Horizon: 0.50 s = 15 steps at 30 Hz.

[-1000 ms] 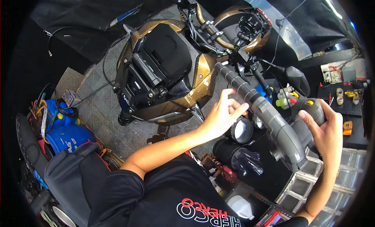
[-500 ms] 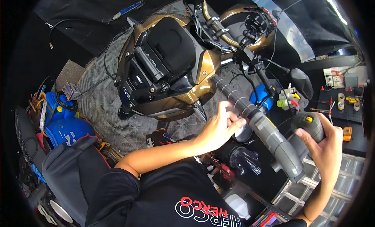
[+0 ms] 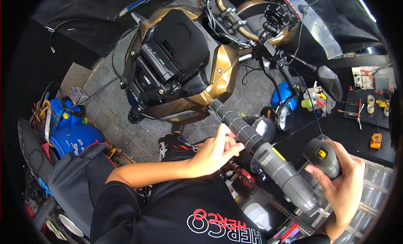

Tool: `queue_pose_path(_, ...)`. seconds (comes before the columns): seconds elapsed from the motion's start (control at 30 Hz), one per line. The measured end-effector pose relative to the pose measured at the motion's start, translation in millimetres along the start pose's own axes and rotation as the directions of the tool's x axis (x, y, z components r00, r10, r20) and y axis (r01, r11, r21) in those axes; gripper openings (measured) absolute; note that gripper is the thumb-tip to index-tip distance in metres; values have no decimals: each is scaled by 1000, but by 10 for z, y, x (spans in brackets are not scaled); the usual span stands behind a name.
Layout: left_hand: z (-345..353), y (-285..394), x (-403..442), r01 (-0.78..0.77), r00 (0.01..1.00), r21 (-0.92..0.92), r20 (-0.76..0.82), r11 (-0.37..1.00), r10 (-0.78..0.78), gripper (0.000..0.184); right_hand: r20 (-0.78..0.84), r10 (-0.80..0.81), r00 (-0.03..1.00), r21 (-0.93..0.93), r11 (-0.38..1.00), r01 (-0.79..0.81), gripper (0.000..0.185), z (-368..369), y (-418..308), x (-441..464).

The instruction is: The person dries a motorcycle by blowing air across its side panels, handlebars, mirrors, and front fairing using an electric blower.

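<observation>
My right hand [image 3: 342, 177] is wrapped round the rear grip of a grey handheld blower [image 3: 279, 170] with a yellow button. Its ribbed black nozzle [image 3: 235, 123] slants up and left, the tip close to the gold side panel [image 3: 222, 72] of a motorcycle [image 3: 180, 46]. I cannot tell whether the tip touches the panel. Close beside the nozzle, my left hand [image 3: 218, 151] has its fingers curled in towards the thumb, with nothing seen between them. Black bodywork and a dark cylinder [image 3: 157, 63] show on the motorcycle's upper side.
Gold handlebars [image 3: 226, 17] and a mirror [image 3: 328, 82] stretch out on the right. At the left lie a blue container [image 3: 75, 139] and a dark grey padded item [image 3: 79, 177]. Tools sit on a black pegboard [image 3: 361, 109], beside a clear-drawer organiser [image 3: 373, 189]. Cables cross the grey mat [image 3: 105, 114].
The blower's nozzle has swung down and left along the gold panel, and my left hand has moved down and left beside it. The right hand keeps its grip, slightly lower.
</observation>
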<state>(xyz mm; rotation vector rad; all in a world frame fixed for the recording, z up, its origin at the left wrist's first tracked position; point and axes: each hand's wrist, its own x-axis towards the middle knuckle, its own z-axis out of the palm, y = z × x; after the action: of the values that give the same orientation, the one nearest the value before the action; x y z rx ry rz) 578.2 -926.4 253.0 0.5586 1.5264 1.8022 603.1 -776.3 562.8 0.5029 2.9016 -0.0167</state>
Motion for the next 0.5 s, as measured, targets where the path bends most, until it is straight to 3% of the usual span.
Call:
queue_pose_path(0.1, -159, 101, -1, 60, 998, 59, -3, 996, -60, 24, -17, 62, 998, 44, 997, -62, 58, 59, -33, -76)
queue_pose_path(0.17, -207, 105, -28, 24, 999, 103, 44, 994, -28, 25, -39, -9, 999, -1, 1000, 9, 58, 48, -57, -94)
queue_pose_path(0.33, -200, 17, -45, -80, 996, 258, 66, 963, 65, 31, 37, -18, 999, -183, 983, 25, 60, -60, -145, -144)
queue_pose_path(0.4, -162, 53, -35, -89, 994, 293, 93, 952, 64, 33, 85, 142, 986, -9, 990, -142, 61, -43, -111, -143)
queue_pose_path(0.5, -71, -8, -47, -90, 994, 275, 80, 957, 70, 34, 93, 145, 985, -8, 989, -145, 60, -39, -59, -131)
